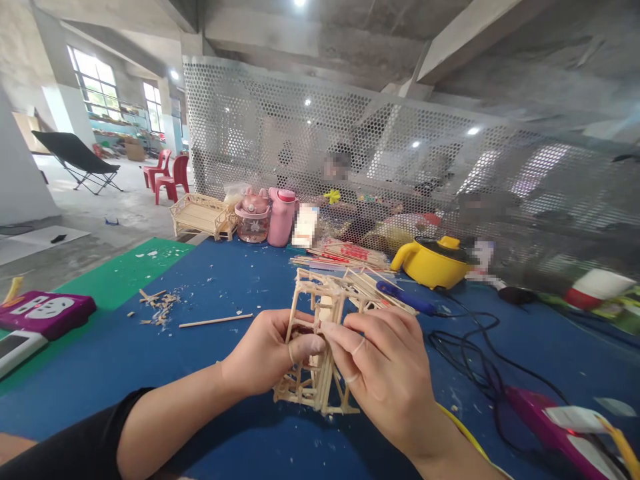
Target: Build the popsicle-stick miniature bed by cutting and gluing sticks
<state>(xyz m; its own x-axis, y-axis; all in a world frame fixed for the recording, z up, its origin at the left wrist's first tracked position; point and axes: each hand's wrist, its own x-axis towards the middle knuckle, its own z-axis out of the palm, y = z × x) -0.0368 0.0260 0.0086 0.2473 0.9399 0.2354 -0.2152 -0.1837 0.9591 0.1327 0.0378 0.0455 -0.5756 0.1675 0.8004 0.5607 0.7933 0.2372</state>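
Note:
A small open frame of pale wooden sticks [320,393] stands upright just above the blue tabletop, in front of me. My left hand [273,350] is closed around its left side, thumb across the front. My right hand [385,360] has its thumb and fingers pinched together against the frame's middle uprights; what lies between the fingertips is hidden. Thin pale bands circle some right fingers. Behind the frame lie loose wooden sticks [363,287] and a blue-handled corded tool [407,298]. One single stick [216,321] rests to the left of my left hand.
Broken stick bits [159,307] lie at left, near a purple power strip [53,313]. A stick-built tray [203,217], pink bottle [283,217] and yellow pot [435,263] line the back, before a perforated screen [280,133]. Black cable [480,373] coils at right. People sit beyond the screen.

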